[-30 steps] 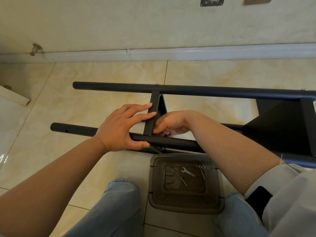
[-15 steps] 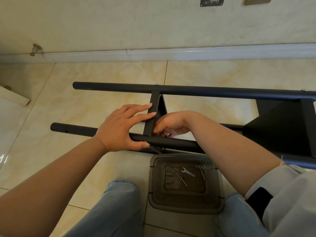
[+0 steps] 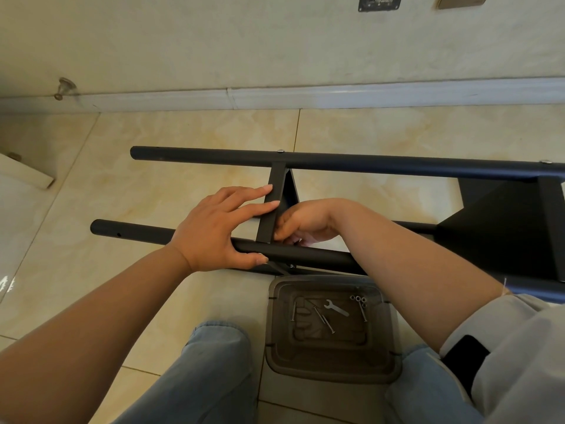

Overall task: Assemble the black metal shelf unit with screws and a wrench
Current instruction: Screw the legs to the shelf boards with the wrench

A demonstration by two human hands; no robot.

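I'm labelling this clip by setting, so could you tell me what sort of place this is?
Probably a room in a home: glossy beige floor tiles, a white skirting board along a plain wall, and a door stopper low on it.

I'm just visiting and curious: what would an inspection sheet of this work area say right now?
Surface: beige tiled floor.
Job's things: black shelf frame lying on its side; wrench, long screws and nuts in a brown tray.
Clutter: nothing seen.
Hands: left hand flat on the crossbar, thumb under the near tube; right hand curled at the joint, what it holds is hidden.
Cables: nothing seen.
Surroundings: wall, white baseboard, door stop, the person's jeans.
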